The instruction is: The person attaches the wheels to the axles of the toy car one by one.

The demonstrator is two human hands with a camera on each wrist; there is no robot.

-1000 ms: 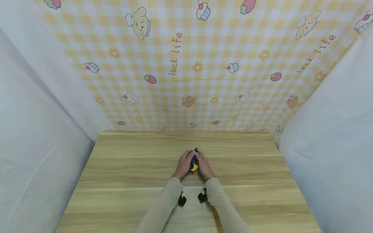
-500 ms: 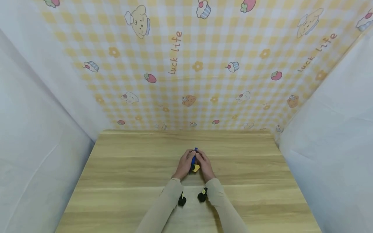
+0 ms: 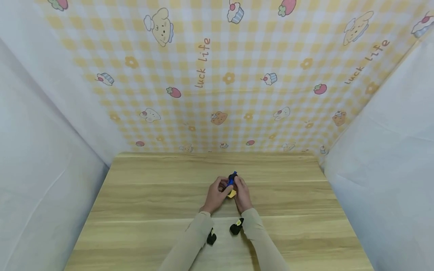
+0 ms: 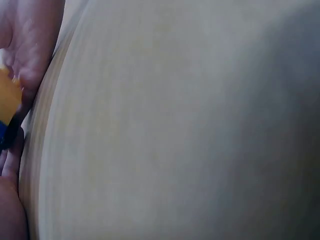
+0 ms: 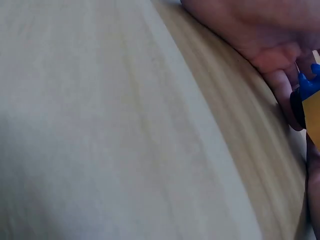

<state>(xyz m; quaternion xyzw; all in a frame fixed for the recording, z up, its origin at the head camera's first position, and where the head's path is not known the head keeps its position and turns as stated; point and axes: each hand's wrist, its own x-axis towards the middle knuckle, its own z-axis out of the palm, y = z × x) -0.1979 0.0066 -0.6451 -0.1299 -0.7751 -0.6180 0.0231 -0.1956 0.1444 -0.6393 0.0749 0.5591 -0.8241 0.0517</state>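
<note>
A: Where is the toy right now?

B: Both your hands are on it, just above the middle of the wooden table (image 3: 142,195). Your left hand (image 3: 216,195) and your right hand (image 3: 242,195) meet around a small blue and yellow toy (image 3: 232,184), fingers curled in and pinching it from either side. The blue end pokes up past your fingertips, and the yellow part sits lower, between your palms.

A: How firm is the hold?

B: From the head view it looks like a fingertip pinch, not a full fist. The wrist views are blurred and show only the edge of each hand, with a sliver of yellow in one and blue and yellow in the other, so I cannot tell how much of the toy your fingers cover.

A: What could go wrong?

B: I would judge slipping the main risk. The toy is small and you hold it only at the tips, so if you twist or pull the two coloured parts hard, one could pop free and drop to the table. It might then roll toward the checked backdrop (image 3: 257,56).
</note>
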